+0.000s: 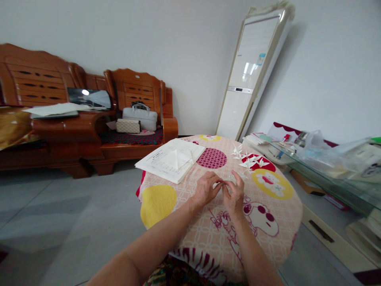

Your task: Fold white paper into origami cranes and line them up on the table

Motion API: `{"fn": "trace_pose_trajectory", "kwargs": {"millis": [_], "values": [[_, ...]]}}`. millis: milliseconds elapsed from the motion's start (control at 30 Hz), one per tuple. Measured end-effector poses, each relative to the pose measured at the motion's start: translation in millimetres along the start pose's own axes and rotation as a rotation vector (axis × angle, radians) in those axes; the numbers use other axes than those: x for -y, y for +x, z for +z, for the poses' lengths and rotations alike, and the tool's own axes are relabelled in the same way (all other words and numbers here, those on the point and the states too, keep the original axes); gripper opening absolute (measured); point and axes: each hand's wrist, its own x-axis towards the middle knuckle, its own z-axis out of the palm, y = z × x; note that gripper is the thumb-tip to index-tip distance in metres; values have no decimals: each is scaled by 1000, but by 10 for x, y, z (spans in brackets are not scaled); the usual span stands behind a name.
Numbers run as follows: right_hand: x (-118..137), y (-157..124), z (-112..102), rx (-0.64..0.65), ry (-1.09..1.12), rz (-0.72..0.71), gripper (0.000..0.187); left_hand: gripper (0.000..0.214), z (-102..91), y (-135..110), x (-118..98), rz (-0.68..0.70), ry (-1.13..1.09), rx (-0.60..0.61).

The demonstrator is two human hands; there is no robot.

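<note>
My left hand (206, 189) and my right hand (234, 194) meet over the middle of a round table with a patterned cloth (178, 234). Both pinch a small white folded piece of paper (224, 183) between their fingertips; most of it is hidden by the fingers. Several small white folded paper cranes (248, 159) lie on the cloth just beyond my right hand. A stack of white sheets (170, 160) with a folded square on top lies at the far left of the table.
A wooden sofa set (83, 119) holds papers, a laptop and two bags (135, 119) at left. A tall white air conditioner (253, 71) stands in the corner. A glass-topped cabinet (327, 171) with bags and books runs along the right. Grey floor lies at left.
</note>
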Motion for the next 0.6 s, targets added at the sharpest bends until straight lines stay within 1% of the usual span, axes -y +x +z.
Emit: {"fn": "trace_pose_trajectory", "kwargs": {"millis": [200,367,500,600], "values": [[22,13,-13,-5,20,11,14,18,-6,5,-10,182,220,5],[13,7,-30,-8,51,27,16,20,-6,-9,-15,305,319,36],[1,2,-39,-15,63,41,16,18,12,-24,-27,337,363,26],[12,7,-43,-11,69,44,16,20,28,-22,-38,301,373,10]]}}
